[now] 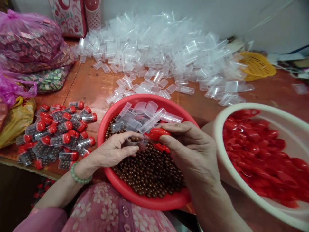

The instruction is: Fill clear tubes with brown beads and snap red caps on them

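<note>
My left hand (118, 146), with a green bead bracelet at the wrist, grips a clear plastic tube (139, 141) whose open end shows brown balls inside. Between the thumb and fingers of my right hand (190, 145) is a red cap (158, 132), right beside the tube's end; whether the two touch I cannot tell. Both hands are above a red basin (103, 129) of small brown balls (149, 174). Empty clear tubes (142, 112) lie on the balls at the basin's far side, and more red caps are partly hidden under my right hand.
A white basin (218, 129) of red caps (256, 151) stands at right. Filled, red-capped tubes (60, 129) are piled at left, near pink bags (31, 38). Behind the red basin spreads a big heap of clear tubes (156, 45), with a yellow basket (258, 64) at its right.
</note>
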`<state>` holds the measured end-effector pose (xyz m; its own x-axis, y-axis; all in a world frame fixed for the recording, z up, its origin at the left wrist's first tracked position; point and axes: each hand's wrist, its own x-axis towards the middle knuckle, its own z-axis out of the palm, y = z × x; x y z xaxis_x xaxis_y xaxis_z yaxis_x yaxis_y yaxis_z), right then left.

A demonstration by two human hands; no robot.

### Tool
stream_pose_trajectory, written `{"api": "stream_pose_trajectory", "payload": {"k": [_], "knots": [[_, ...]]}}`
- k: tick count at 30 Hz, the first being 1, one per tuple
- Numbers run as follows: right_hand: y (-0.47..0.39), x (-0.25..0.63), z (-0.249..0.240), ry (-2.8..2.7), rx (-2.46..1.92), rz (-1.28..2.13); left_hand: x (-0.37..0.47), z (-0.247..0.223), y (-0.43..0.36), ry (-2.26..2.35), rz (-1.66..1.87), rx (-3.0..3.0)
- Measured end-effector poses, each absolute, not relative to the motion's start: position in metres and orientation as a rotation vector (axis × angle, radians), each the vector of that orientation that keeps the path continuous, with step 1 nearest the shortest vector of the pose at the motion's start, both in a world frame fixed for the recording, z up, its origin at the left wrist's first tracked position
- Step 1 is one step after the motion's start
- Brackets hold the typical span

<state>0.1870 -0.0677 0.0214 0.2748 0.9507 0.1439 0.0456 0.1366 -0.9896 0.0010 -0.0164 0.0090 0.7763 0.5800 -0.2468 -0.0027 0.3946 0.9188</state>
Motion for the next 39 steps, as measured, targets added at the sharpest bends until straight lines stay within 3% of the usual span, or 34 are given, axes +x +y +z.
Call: {"api": "stream_pose_trajectory", "payload": {"k": [17,23,29,39], "knots": [[-0.061,0.188,0.029,-1.674,-1.259,0.650,0.004,0.009,-0.015,0.599,0.306,1.037],[-0.074,0.213,0.018,-1.528,-1.444,0.501,0.004,0.006,-0.012,0.587,0.383,0.919],[-0.070,0.194,0.020,-1.280,-1.458,0.644,0.005,0.006,-0.012,0.574,0.386,0.903],[-0.060,0.165,0.012,-1.394,-1.284,0.727,0.007,0.000,-0.015,0.559,0.419,0.953]]}}
